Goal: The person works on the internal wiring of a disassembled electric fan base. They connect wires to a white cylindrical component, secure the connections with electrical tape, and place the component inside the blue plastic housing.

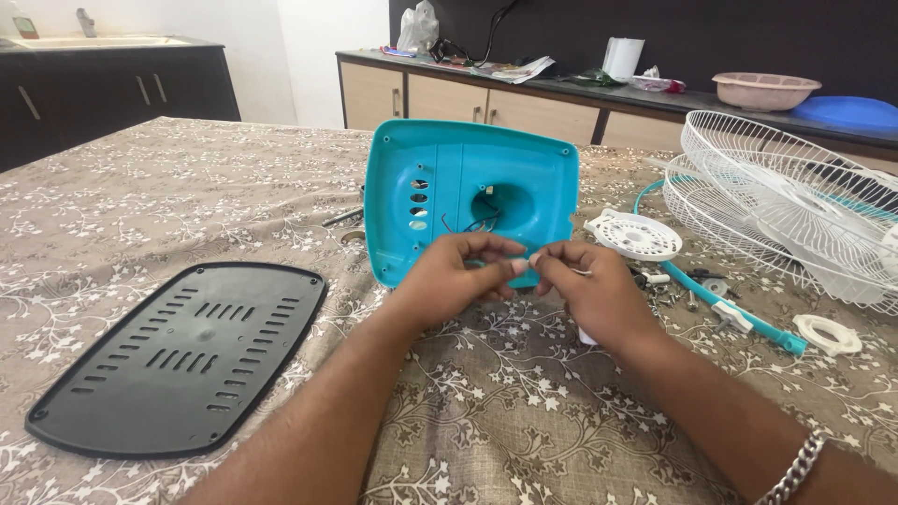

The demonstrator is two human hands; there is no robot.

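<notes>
both hands meet in front of the turquoise fan base, which stands tilted on its edge on the floral tablecloth. the left hand and right hand pinch a small white part between their fingertips — too small to tell what it is. a black vented base plate lies flat at the left. white wire fan guards lie at the right, a round white disc and a turquoise cable near them. a white paper roll stands on the far counter — no label can be made out.
</notes>
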